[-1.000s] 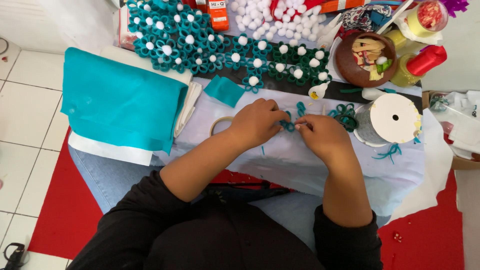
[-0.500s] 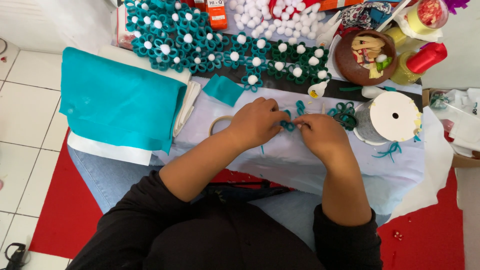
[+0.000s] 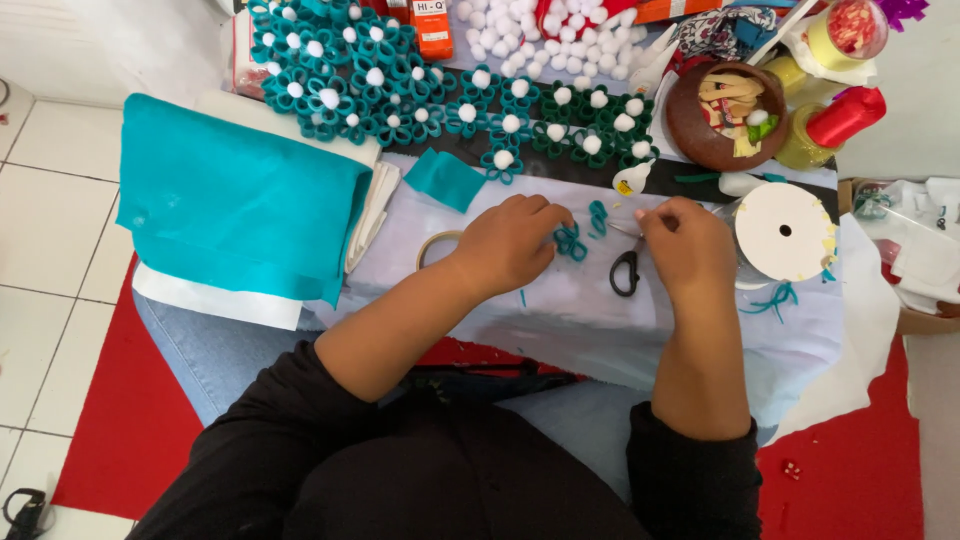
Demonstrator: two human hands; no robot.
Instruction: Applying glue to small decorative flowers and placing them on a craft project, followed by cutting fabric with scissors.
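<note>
Many teal loop flowers (image 3: 420,90) with white pompom centres already lie finished in rows at the far side of the table, while the one in hand is only a few loops, so the pile looks well grown but this piece is judged to be early. The left hand (image 3: 510,245) is curled nearly closed, its fingertips pinching a small teal felt loop piece (image 3: 570,242) that rests on the pale cloth (image 3: 560,320) spread over the lap. The right hand (image 3: 688,240) is closed loosely beside it, fingertips near a second curl of felt strip (image 3: 598,215); whether it grips anything I cannot tell. Black-handled scissors (image 3: 625,272) lie just under the hands. A folded sheet of soft teal felt (image 3: 240,205) sits on the left, loose fluffy white pompoms (image 3: 520,25) are heaped beyond, and a round white spool (image 3: 785,232) and a brown bowl (image 3: 690,125) stand on the right.
</note>
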